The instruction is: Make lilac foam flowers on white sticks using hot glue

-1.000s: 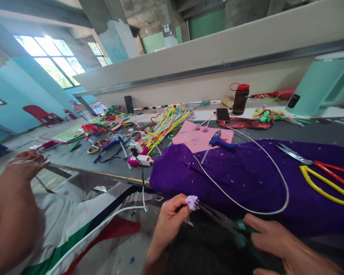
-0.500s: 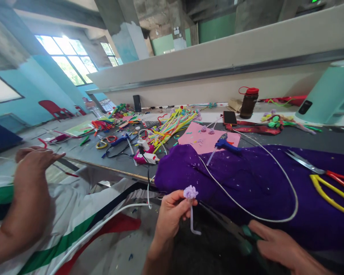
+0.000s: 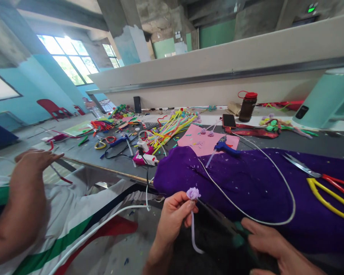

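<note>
A: Pinched in left hand: lilac pipe-cleaner flower, stem hanging toward 6 o'clock, in front of purple cloth.

B: Right hand?

A: Clenched on green-handled pliers, nose pointing to 10 o'clock, at the flower.

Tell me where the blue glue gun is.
In the head view, the blue glue gun lies centre-right on the table, at the pink sheet's near edge, beside the purple cloth.

Left hand pinched shut — right hand curled, gripping
</note>
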{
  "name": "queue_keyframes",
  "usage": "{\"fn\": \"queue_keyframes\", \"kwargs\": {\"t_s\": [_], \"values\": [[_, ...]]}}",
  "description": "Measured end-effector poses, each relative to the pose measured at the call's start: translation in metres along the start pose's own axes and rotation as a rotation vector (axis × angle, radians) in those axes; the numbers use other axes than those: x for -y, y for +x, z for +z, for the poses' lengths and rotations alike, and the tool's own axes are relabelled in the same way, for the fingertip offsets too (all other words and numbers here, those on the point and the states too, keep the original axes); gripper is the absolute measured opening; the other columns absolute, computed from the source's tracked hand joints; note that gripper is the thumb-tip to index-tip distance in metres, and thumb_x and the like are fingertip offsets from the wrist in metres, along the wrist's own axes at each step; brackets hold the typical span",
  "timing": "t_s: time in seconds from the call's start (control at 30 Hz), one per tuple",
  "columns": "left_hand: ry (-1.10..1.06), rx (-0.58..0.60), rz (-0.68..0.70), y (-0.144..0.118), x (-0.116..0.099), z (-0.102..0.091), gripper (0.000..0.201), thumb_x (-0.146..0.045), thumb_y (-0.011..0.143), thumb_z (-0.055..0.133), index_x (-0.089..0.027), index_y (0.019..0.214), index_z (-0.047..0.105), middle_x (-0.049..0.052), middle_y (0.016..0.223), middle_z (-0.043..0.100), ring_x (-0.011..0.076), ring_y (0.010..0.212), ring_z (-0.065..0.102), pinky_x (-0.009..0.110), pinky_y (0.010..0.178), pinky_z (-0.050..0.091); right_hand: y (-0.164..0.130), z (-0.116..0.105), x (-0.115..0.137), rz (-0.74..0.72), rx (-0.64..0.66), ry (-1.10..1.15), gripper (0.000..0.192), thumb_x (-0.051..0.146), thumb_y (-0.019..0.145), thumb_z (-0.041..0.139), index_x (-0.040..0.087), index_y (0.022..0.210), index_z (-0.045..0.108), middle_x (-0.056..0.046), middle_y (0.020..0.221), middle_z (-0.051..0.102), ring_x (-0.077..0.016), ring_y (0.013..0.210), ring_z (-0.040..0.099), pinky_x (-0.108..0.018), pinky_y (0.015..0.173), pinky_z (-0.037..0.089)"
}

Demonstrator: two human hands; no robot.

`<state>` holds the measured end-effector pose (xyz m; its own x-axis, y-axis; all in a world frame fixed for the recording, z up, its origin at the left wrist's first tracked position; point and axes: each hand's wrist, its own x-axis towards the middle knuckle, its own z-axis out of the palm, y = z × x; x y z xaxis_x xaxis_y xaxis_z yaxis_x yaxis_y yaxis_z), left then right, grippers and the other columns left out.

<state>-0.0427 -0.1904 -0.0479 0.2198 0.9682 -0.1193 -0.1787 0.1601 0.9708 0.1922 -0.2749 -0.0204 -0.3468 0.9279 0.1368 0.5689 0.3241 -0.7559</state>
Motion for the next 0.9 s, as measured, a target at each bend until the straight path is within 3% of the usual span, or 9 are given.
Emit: {"fn": "queue_keyframes", "kwargs": {"t_s": [0.53,0.73,0.9], "values": [[0.152,-0.033,-0.013,-0.002,-0.003,0.000,0.018,-0.030,0.071,0.065,-0.013,0.068,0.061,0.001,0.055,0.062,0.0037,0.038,0.042,0.015,0.038,0.030,0.002,-0.005,0.003,-0.049,0.003,-0.068,0.027,0.045,0.069,0.063,0.020,0.060,0.064,-0.003,0.074,0.061,-0.0164,0.062,0.061,-0.024,0.059,0.052],[0.174,-0.037,-0.021,-0.003,-0.004,0.001,0.017,-0.030,0.070,0.066,-0.014,0.068,0.062,0.001,0.055,0.062,0.0041,0.039,0.040,0.016,0.039,0.029,-0.013,0.006,-0.014,0.099,-0.018,0.031,0.014,0.036,0.064,0.068,0.023,0.071,0.069,-0.005,0.098,0.066,-0.0262,0.095,0.061,-0.030,0.077,0.053],[0.201,-0.052,-0.014,-0.003,-0.003,0.000,0.016,-0.030,0.070,0.065,-0.014,0.070,0.063,0.001,0.057,0.063,0.0047,0.040,0.041,0.017,0.041,0.030,-0.022,0.013,-0.034,0.265,0.025,0.128,0.029,0.033,0.064,0.069,0.024,0.091,0.070,-0.007,0.122,0.057,-0.0301,0.114,0.050,-0.035,0.089,0.047]]}}
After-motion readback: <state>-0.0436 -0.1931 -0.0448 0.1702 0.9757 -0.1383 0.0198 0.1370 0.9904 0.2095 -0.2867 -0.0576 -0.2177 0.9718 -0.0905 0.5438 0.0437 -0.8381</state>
